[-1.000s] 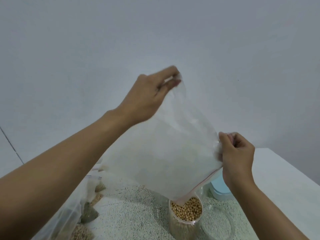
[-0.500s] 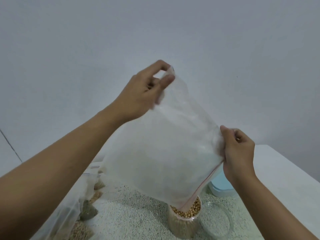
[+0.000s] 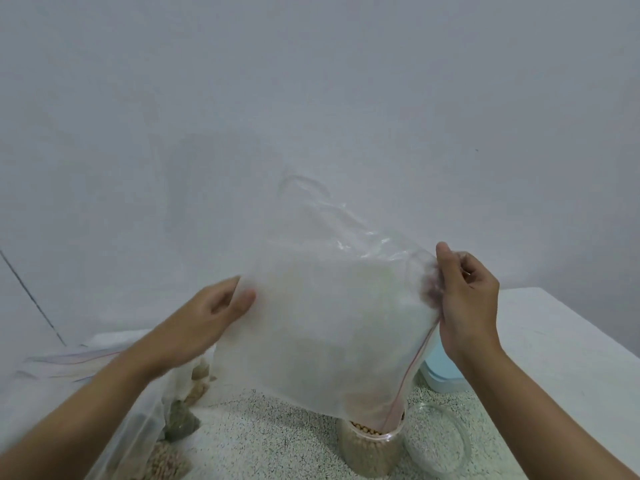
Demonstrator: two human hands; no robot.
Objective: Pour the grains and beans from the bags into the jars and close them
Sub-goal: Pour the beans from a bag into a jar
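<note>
- Thumb and forefinger of the right hand [image 3: 464,299] are clamped on the top corner of the clear bag [image 3: 329,323], right at the end of its red zip strip.
- The left hand [image 3: 207,317] sits at the bag's opposite edge with its fingers loosely bent. I cannot tell whether they actually grip the plastic or only touch it.
- The bag hangs between the two hands and looks nearly empty, slack and crumpled along the top.
- The zip strip runs steeply down from the right hand, and its lower corner dips into the open jar [image 3: 370,455], which is full of pale beans almost to the rim.
- So the jar lies straight below the bag, and the right hand is the nearer one to it.
- The clear lid [image 3: 440,441] lies flat just beside the jar on the right, with a pale blue container [image 3: 440,372] behind it.
- To the left, other bags [image 3: 180,420] of grains slump on the speckled mat [image 3: 277,427].
- I'd judge the hanging bag itself is what blocks the jar's mouth before any lid goes on.
</note>
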